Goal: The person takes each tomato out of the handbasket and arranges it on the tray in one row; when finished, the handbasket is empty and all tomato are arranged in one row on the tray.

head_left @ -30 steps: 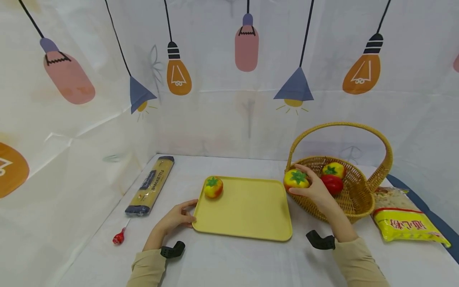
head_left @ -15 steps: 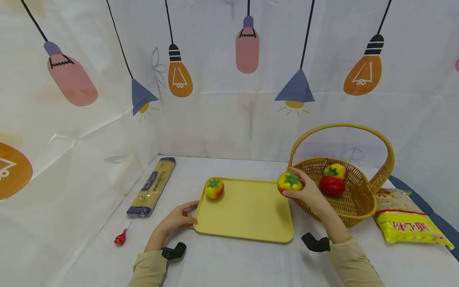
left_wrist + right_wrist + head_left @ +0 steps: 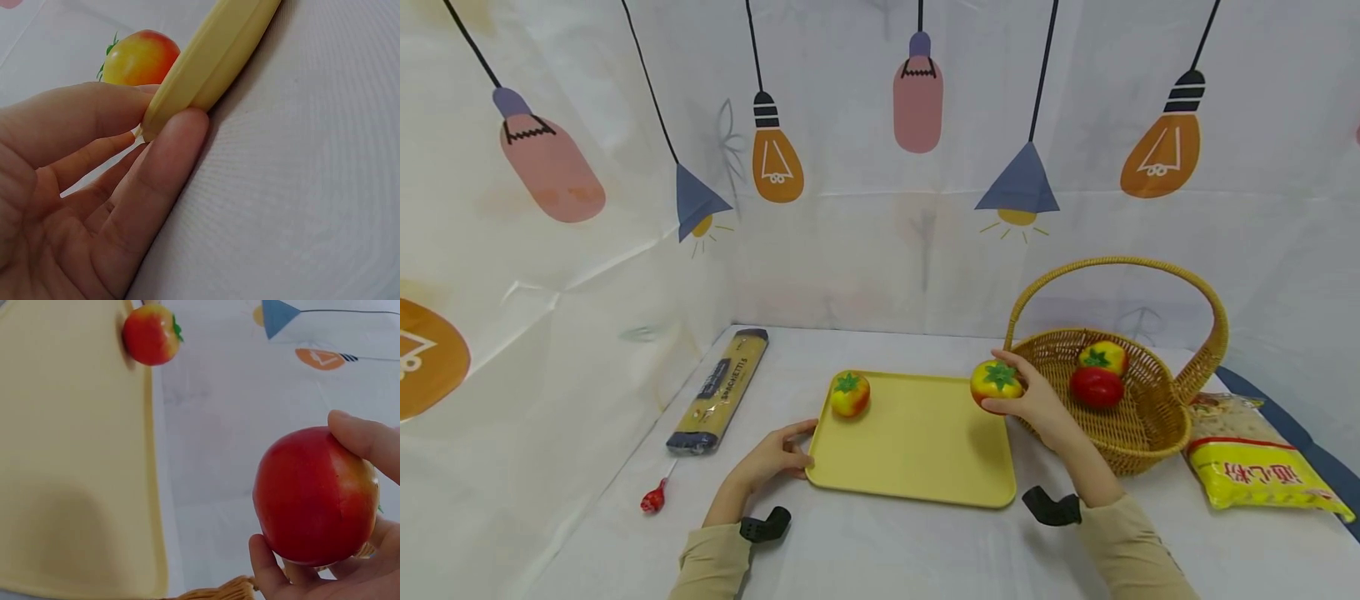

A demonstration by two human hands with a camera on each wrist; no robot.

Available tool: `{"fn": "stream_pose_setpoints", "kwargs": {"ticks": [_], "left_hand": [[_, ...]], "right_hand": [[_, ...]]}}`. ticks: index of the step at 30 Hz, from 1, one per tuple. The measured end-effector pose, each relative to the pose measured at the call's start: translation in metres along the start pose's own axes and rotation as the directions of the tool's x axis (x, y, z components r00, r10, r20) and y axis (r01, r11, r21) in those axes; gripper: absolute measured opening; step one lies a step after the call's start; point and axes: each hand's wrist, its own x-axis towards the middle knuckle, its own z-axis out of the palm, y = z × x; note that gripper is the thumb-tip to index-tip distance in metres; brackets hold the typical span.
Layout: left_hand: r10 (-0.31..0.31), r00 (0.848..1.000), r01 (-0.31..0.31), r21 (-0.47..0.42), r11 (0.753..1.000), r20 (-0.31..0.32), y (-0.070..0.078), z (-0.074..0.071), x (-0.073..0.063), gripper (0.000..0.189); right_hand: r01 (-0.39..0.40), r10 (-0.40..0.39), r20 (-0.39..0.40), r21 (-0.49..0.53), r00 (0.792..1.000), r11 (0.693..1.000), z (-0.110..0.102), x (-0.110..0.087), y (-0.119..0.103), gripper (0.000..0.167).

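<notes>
My left hand (image 3: 767, 457) pinches the left edge of the yellow tray (image 3: 917, 442); in the left wrist view, thumb and fingers (image 3: 177, 140) sit on either side of its rim. A red-and-yellow tomato (image 3: 850, 393) with a green top rests in the tray's back left corner. My right hand (image 3: 1037, 408) grips a second tomato (image 3: 995, 383), its fingers round the side, above the tray's back right corner. From the right wrist view, this tomato's red underside (image 3: 312, 497) shows, and its shadow falls on the tray.
Right of the tray stands a wicker basket (image 3: 1138, 458) with a tall handle, holding another tomato (image 3: 1105, 357) and a red fruit or vegetable (image 3: 1097, 387). A yellow pasta bag (image 3: 1262, 475) lies beside it. At left are a spaghetti pack (image 3: 718, 392) and a red lollipop (image 3: 653, 498).
My right hand has carried the tomato left, from the basket's left rim to above the tray's back right corner. The left hand keeps its place on the tray edge.
</notes>
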Motion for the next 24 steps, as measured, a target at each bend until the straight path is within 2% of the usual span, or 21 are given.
{"fn": "stream_pose_setpoints", "kwargs": {"ticks": [11,16,22,24], "left_hand": [[0.004,1.0,-0.004,0.008,1.0,-0.004,0.001,0.0,0.0,0.067],[0.002,1.0,-0.002,0.009,1.0,-0.007,0.001,-0.001,0.0,0.066],[0.005,1.0,-0.005,0.022,1.0,-0.014,-0.022,-0.007,0.011,0.07],[0.004,1.0,-0.004,0.028,1.0,-0.016,-0.025,-0.007,0.012,0.071]], "right_hand": [[0.012,-0.013,0.023,0.021,1.0,1.0,0.01,0.003,-0.006,0.079],[0.016,-0.018,0.026,0.064,1.0,0.998,0.018,0.007,-0.004,0.08],[0.009,-0.012,0.031,0.093,0.999,0.996,0.028,0.009,-0.004,0.08],[0.013,-0.016,0.031,0.083,0.999,0.996,0.03,0.01,-0.003,0.079]]}}
